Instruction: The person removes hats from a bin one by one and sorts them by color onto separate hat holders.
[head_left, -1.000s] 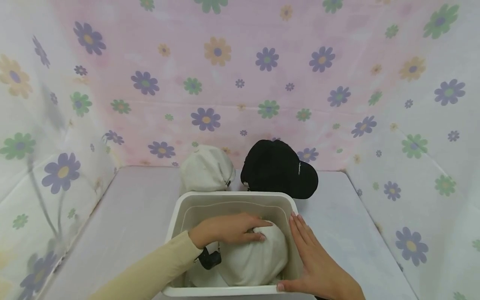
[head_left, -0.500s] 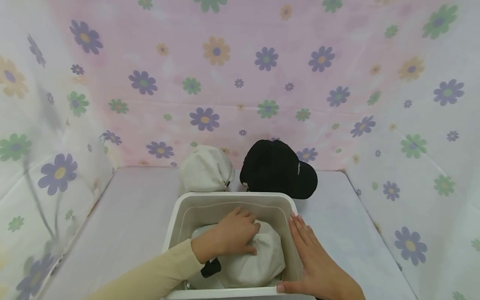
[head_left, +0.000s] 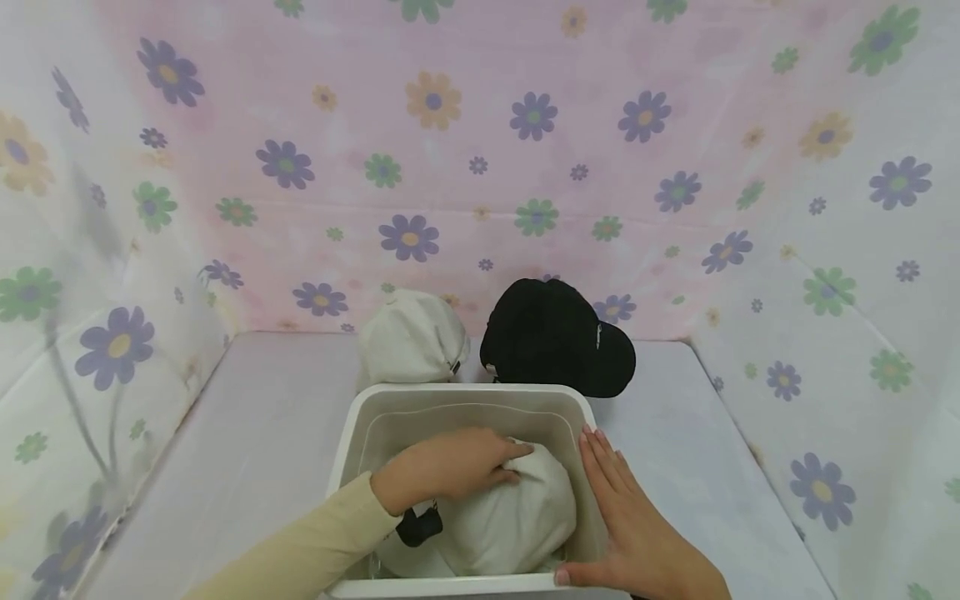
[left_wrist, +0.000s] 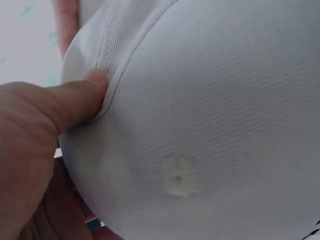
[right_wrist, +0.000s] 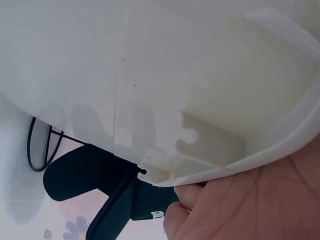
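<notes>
A white cap (head_left: 517, 517) lies inside a white plastic bin (head_left: 468, 587). My left hand (head_left: 450, 468) reaches into the bin and grips the cap's fabric; in the left wrist view the thumb (left_wrist: 82, 97) presses the cap (left_wrist: 200, 100) beside a curved seam, with the other fingers behind it. An eyelet shows on the fabric there. My right hand (head_left: 637, 533) rests along the bin's right rim with straight fingers, its thumb at the front corner. In the right wrist view its palm (right_wrist: 260, 200) lies against the bin's edge (right_wrist: 210, 175).
Behind the bin, another white cap (head_left: 412, 337) and a black cap (head_left: 540, 333) stand side by side on the pale table (head_left: 277, 417). Inside the bin, a small black piece (head_left: 420, 525) lies beside the cap. Flower-patterned cloth (head_left: 480, 192) encloses the table at back and sides.
My left hand has shifted over the cap, lifting its knuckles half a second ago and lowering again. The cap moved slightly left, then back right. The right hand stays put.
</notes>
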